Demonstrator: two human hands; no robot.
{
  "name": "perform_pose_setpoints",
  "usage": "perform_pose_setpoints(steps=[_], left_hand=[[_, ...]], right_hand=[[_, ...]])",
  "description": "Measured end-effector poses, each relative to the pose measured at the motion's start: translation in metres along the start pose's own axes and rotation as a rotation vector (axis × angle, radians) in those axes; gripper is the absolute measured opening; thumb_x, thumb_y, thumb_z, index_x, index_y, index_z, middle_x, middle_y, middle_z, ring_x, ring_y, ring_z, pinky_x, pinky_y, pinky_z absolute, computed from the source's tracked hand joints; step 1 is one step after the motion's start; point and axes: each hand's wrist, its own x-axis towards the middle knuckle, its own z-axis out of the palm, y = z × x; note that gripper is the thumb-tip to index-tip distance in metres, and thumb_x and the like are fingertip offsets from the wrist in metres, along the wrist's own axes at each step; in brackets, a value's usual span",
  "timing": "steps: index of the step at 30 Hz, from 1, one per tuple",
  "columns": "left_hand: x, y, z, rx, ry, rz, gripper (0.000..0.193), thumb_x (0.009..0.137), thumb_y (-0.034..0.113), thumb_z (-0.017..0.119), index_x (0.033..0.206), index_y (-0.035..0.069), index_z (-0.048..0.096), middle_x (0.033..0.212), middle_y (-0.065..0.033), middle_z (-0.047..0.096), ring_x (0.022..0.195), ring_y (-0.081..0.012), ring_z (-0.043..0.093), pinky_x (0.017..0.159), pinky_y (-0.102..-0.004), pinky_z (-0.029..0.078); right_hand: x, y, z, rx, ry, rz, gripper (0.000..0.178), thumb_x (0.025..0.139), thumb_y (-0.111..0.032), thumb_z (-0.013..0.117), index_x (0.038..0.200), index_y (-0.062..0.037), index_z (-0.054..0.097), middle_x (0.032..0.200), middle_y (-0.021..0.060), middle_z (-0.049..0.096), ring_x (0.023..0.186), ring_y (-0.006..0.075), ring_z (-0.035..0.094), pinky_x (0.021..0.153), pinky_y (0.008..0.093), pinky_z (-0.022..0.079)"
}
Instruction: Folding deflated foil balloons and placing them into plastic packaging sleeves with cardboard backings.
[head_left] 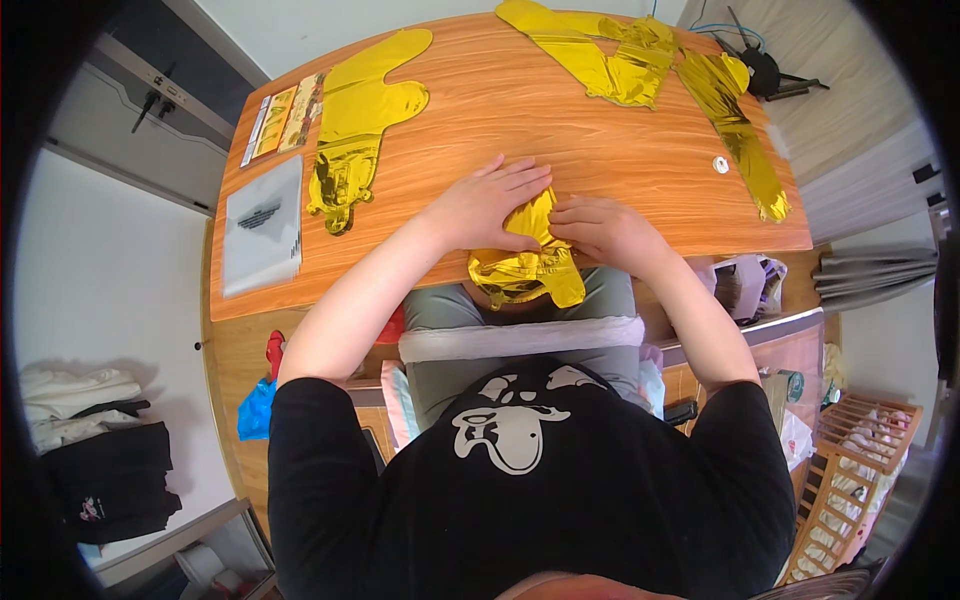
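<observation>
A crumpled gold foil balloon (521, 272), deflated, lies at the table's near edge, with its lower part hanging over toward my lap. My left hand (492, 207) lies flat across its left side, fingers stretched out to the right and thumb apart. On the balloon's right side is my right hand (606, 232), its fingers bent and close together at the foil's edge; the fingertips are partly hidden. Part of the foil shows between the two hands.
Other flat gold foil balloons lie at the table's left (362, 100), at the back (630, 62) and at the right (735, 125). A clear plastic packet (262, 230) and a printed card (283, 118) sit on the left. A small white object (720, 165) and a black stand (762, 72) are rightward.
</observation>
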Motion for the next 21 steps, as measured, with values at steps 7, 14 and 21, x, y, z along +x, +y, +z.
perform_pose_setpoints(steps=[7, 14, 21], left_hand=[[0.0, 0.003, -0.008, 0.035, -0.018, 0.028, 0.114, 0.075, 0.072, 0.074, 0.159, 0.004, 0.037, 0.166, -0.0119, 0.035, 0.156, -0.0294, 0.027, 0.128, -0.0521, 0.018], [0.01, -0.015, -0.013, 0.172, -0.04, 0.108, 0.124, 0.071, 0.079, 0.073, 0.159, 0.002, 0.034, 0.167, -0.0145, 0.034, 0.157, -0.0295, 0.026, 0.129, -0.0538, 0.012], [0.028, -0.032, -0.027, 0.207, -0.116, 0.15, 0.109, 0.083, 0.066, 0.071, 0.162, 0.003, 0.029, 0.169, -0.0144, 0.028, 0.158, -0.0296, 0.023, 0.128, -0.0567, 0.011]], right_hand=[[-0.002, -0.002, -0.003, 0.121, -0.05, 0.089, 0.031, 0.081, -0.005, 0.077, 0.112, -0.0052, 0.073, 0.116, 0.0095, 0.074, 0.113, 0.0324, 0.069, 0.099, 0.0438, 0.055], [0.003, 0.0, -0.005, 0.014, -0.083, 0.111, 0.031, 0.086, -0.008, 0.075, 0.117, -0.0093, 0.072, 0.126, 0.0091, 0.071, 0.115, 0.0327, 0.067, 0.108, 0.0468, 0.051], [0.01, 0.029, -0.005, -0.01, -0.128, 0.156, 0.032, 0.089, -0.007, 0.072, 0.121, -0.0094, 0.071, 0.128, 0.0097, 0.07, 0.12, 0.032, 0.065, 0.111, 0.0459, 0.049]])
